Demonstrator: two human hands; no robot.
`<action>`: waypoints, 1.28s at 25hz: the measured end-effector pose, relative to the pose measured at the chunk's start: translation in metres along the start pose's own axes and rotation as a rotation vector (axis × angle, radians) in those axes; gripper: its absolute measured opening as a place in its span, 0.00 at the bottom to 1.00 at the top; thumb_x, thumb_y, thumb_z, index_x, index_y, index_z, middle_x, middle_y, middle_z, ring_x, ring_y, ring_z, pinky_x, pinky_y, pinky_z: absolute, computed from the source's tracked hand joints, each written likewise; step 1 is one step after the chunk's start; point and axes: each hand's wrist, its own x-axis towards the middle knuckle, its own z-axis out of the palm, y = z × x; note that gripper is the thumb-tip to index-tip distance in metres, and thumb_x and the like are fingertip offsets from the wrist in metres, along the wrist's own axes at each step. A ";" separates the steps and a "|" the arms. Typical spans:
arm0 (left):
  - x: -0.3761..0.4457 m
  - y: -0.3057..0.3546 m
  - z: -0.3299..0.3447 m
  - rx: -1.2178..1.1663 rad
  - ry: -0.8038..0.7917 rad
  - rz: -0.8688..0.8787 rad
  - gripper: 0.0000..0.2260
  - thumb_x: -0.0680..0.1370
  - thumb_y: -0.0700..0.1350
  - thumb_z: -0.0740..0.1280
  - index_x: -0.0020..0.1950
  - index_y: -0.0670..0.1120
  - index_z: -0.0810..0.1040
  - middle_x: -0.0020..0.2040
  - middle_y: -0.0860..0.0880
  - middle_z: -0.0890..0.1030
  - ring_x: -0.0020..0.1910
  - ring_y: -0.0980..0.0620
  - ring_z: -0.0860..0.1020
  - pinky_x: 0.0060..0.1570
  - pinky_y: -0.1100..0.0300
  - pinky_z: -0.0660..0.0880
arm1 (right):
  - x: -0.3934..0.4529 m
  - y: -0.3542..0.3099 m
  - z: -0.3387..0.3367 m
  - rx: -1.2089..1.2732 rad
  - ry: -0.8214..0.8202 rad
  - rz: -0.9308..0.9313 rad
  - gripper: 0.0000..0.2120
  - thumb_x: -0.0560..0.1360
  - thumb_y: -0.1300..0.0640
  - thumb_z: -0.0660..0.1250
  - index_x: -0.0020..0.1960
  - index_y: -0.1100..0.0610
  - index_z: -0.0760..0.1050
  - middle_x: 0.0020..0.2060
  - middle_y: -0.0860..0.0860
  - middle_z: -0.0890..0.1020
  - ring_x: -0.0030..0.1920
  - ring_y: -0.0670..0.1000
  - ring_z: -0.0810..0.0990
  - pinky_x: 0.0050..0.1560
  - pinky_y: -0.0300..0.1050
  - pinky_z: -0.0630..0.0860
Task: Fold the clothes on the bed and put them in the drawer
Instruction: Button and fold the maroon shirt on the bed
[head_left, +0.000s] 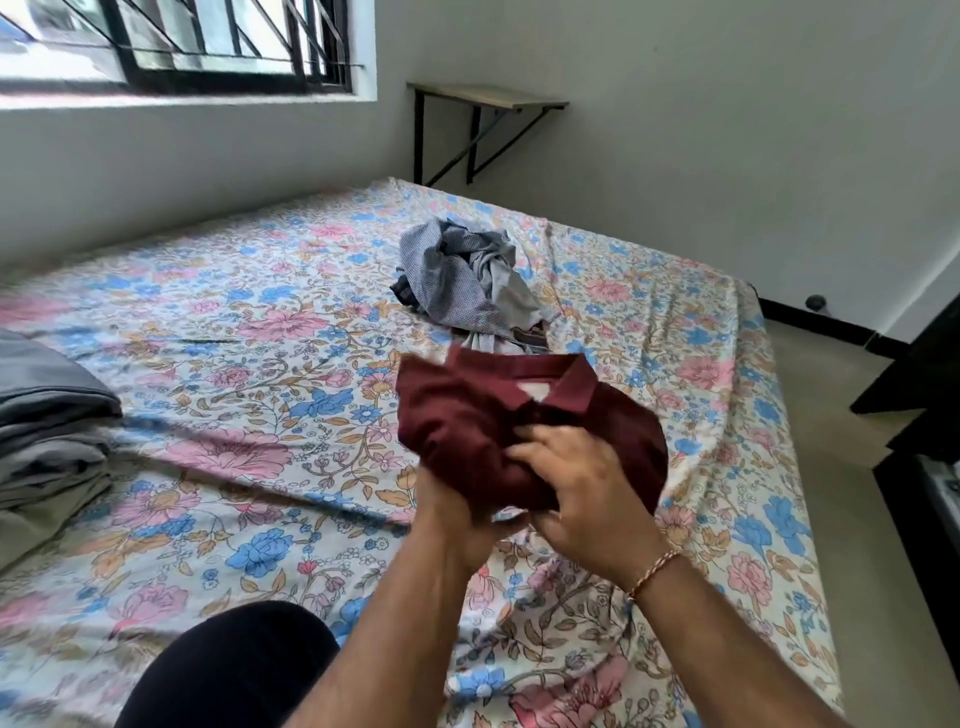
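Across the whole view lies the bed (218, 332), covered with a floral sheet, and it carries every piece of clothing that can be seen. At its left edge rests a stack of grey folded fabric (49, 431); whether these are clothes of the task or bedding, I cannot tell. Toward the far side sits a crumpled pile of unfolded clothes (462, 275), checked and grey pieces mixed together, which I judge to be work not yet done. Just in front of this pile the maroon collared shirt (467, 421) is held above the sheet, already folded into a compact packet with the collar on top. The right hand (576, 493) lies over its near edge with the fingers curled onto the cloth, and the left hand (457, 512) grips the same edge from below, its fingers mostly hidden under the fabric. The drawer itself is not clearly visible; only dark furniture (919, 395) stands at the right border. My judgement is that the task is near its middle: one shirt is folded and ready to be carried, the pile waits.
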 end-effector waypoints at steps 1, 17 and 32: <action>0.004 -0.006 -0.010 -0.056 0.115 -0.019 0.31 0.76 0.67 0.58 0.66 0.49 0.83 0.63 0.40 0.84 0.60 0.38 0.81 0.65 0.36 0.72 | -0.009 0.006 0.010 0.032 -0.087 -0.003 0.30 0.68 0.48 0.72 0.70 0.43 0.74 0.72 0.41 0.72 0.73 0.46 0.68 0.72 0.56 0.67; -0.020 0.016 -0.005 0.097 0.159 0.158 0.14 0.75 0.37 0.74 0.60 0.43 0.82 0.49 0.43 0.88 0.49 0.42 0.86 0.49 0.44 0.83 | -0.030 0.036 0.068 0.157 0.023 0.378 0.44 0.70 0.57 0.78 0.81 0.51 0.60 0.77 0.53 0.68 0.75 0.57 0.67 0.75 0.56 0.68; -0.148 0.190 -0.206 -0.157 0.377 0.749 0.17 0.69 0.38 0.70 0.58 0.42 0.82 0.50 0.45 0.83 0.48 0.48 0.81 0.49 0.54 0.79 | 0.160 -0.214 0.109 0.304 -0.007 -0.343 0.32 0.69 0.46 0.67 0.73 0.48 0.74 0.66 0.51 0.81 0.61 0.59 0.81 0.53 0.56 0.81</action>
